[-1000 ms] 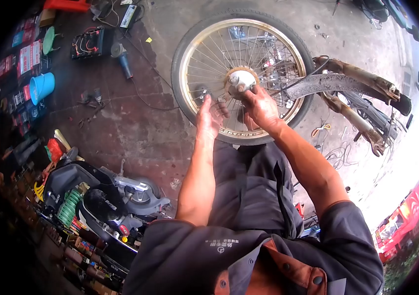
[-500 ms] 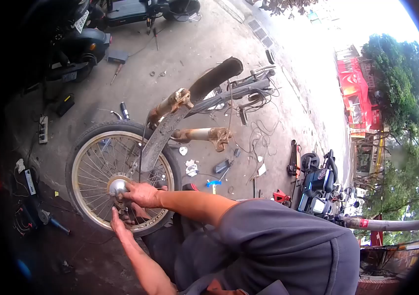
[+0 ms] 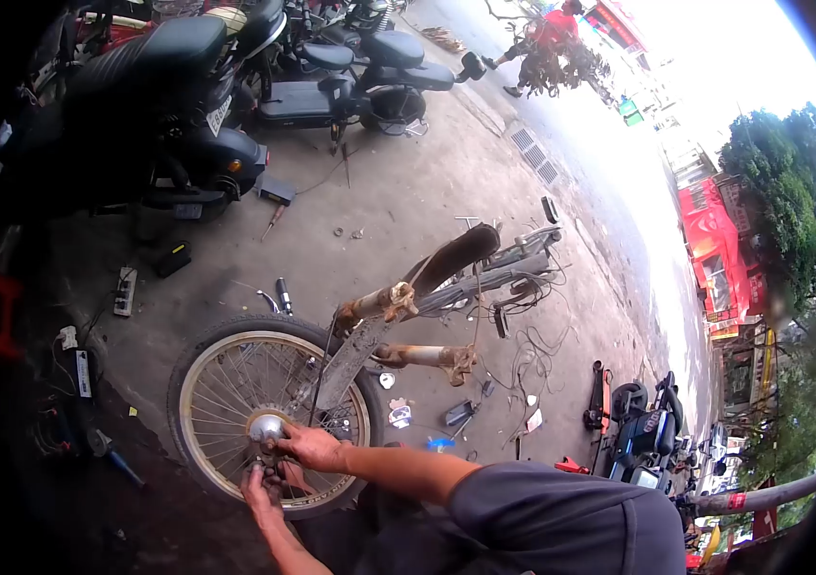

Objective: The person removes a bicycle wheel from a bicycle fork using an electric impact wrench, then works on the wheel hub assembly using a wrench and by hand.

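A spoked wheel (image 3: 183, 398) with a black tyre lies at lower left, joined to a dirty fork. At its centre is a silver hub (image 3: 265, 428). My right hand (image 3: 317, 450) reaches in from the right, its fingers closed beside the hub. Just below it, my left hand (image 3: 259, 494) has its fingers curled around a small, dark part that I cannot make out. Both hands are close together over the spokes, and fingers hide what lies between them. Two rusty fork tubes, one upper tube (image 3: 369, 305) and one lower tube (image 3: 427, 356), extend right of the wheel.
Parked scooters (image 3: 159, 115) fill the upper left. A screwdriver (image 3: 274, 222), a power strip (image 3: 124, 291) and loose cables (image 3: 532, 359) lie on the ground. Another scooter (image 3: 652, 431) stands at right. A person in red (image 3: 556, 29) is at the top.
The view has shifted, so the wheel and hands appear lower and further right. More scooters and a person in red have come into view. Both hands stay at the hub.
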Available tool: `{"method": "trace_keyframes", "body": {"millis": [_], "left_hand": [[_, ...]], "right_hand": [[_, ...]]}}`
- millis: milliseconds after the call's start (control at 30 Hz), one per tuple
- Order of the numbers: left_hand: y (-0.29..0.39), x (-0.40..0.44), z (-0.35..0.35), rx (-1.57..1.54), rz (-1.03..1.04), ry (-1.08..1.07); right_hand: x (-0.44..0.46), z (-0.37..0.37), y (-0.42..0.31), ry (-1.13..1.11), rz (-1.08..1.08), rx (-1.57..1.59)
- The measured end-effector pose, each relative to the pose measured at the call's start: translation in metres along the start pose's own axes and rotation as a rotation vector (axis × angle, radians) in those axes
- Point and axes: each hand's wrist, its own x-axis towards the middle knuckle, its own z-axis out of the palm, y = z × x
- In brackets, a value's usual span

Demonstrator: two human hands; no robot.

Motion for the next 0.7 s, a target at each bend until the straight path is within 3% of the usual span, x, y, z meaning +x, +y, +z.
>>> {"method": "trace_keyframes", "body": {"millis": [67,167,267,400,567,667,700], "left_hand": [[-0.008,-0.002,-0.004,-0.096,0.031,-0.065],[-0.002,0.006,0.004,-0.024,-0.062,0.083],[0.011,0.007,0.009,0.197,0.030,0.094],[0.014,-0.024,0.013,-0.062,0.059,0.019],[-0.005,0.014,-0.002,0.071,-0.066,0.164],[0.006,0.012,0.001,0.066,-0.075,0.121],[0.002,0.011,0.000,-0.085,-0.032,0.047]], "right_hand": [[0.000,-0.002,-0.002,0.025,-0.020,-0.011],[0.002,0.003,0.001,0.022,-0.021,-0.037],[0.003,0.008,0.001,0.037,-0.006,-0.042],[0.001,-0.007,-0.009,0.024,0.010,-0.043],[0.002,0.003,-0.003,0.057,-0.024,-0.042],[0.002,-0.006,-0.011,0.018,0.001,-0.035],[0.002,-0.005,-0.010,0.000,0.014,-0.045]]}}
